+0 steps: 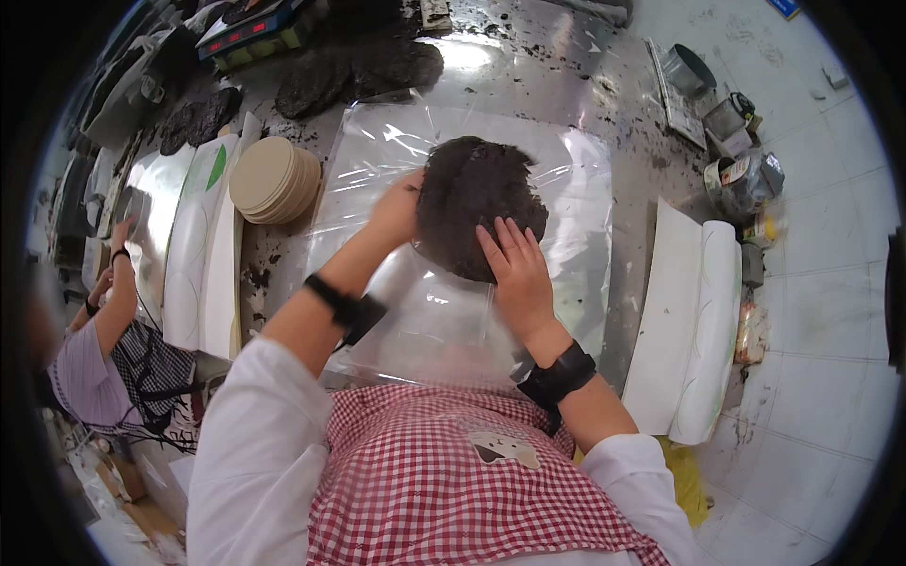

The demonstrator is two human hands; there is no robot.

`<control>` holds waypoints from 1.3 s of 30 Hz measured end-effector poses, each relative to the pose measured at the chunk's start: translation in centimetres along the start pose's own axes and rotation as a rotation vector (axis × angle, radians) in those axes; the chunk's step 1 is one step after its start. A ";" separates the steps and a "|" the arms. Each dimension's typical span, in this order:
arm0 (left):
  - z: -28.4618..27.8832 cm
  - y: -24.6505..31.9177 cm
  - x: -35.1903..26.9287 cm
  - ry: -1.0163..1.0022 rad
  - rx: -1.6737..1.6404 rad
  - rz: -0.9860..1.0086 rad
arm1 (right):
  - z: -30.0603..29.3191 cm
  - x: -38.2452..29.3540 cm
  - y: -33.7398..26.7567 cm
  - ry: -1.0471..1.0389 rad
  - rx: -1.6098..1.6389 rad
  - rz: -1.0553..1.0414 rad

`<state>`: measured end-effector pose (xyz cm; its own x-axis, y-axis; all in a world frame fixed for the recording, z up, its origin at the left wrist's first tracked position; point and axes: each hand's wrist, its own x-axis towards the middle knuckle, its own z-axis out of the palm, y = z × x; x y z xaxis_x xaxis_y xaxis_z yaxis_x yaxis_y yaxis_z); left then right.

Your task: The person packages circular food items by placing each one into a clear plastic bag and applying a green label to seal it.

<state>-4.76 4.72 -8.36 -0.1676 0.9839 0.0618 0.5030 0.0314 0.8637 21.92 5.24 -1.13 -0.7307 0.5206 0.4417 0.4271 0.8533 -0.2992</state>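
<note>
A round, dark, moist mass [476, 198] with a ragged right edge is over a clear plastic sheet [417, 318] in front of me. My left hand [398, 209] is against its left side; the fingers are hidden by the mass, so their grip does not show. Flat on its lower right part rest the spread fingers of my right hand [520, 279]. Whether the mass lies on the sheet or is slightly raised is unclear.
Left of the sheet stands a stack of round tan discs [272, 180]. White rolled sheets lie at left [195, 247] and right [708, 332]. Farther back are more dark material [354, 78] and a digital scale [248, 32]. Tins [688, 71] line the right. Another person [99, 368] works at left.
</note>
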 end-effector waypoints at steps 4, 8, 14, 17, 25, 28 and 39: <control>-4.6 10.2 -5.9 0.433 -0.133 -0.308 | 0.3 0.2 -0.4 -0.009 -0.043 -0.038; -1.0 12.3 -4.1 0.229 0.247 -0.433 | 0.3 1.1 -1.1 -0.044 -0.077 -0.100; -2.3 9.9 -4.4 0.320 0.012 -0.240 | 0.1 1.1 -1.3 -0.065 0.078 -0.010; -3.3 8.1 -5.5 0.259 -0.047 -0.322 | -0.3 0.7 -1.2 -0.117 0.063 -0.060; -1.7 6.4 -6.1 0.393 0.002 -0.269 | -1.5 1.6 -1.0 -0.313 -0.018 -0.179; -0.9 5.9 -6.0 0.430 0.101 -0.271 | -3.4 5.5 -0.5 -0.291 0.194 -0.137; 0.9 4.3 -3.8 0.387 0.141 -0.181 | 4.9 8.3 1.3 -0.537 -0.130 -0.263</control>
<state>-1.24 1.29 -5.32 -0.5544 0.8233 0.1216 0.5428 0.2469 0.8028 13.76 10.52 -1.97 -0.9724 0.2329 -0.0116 0.2327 0.9654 -0.1174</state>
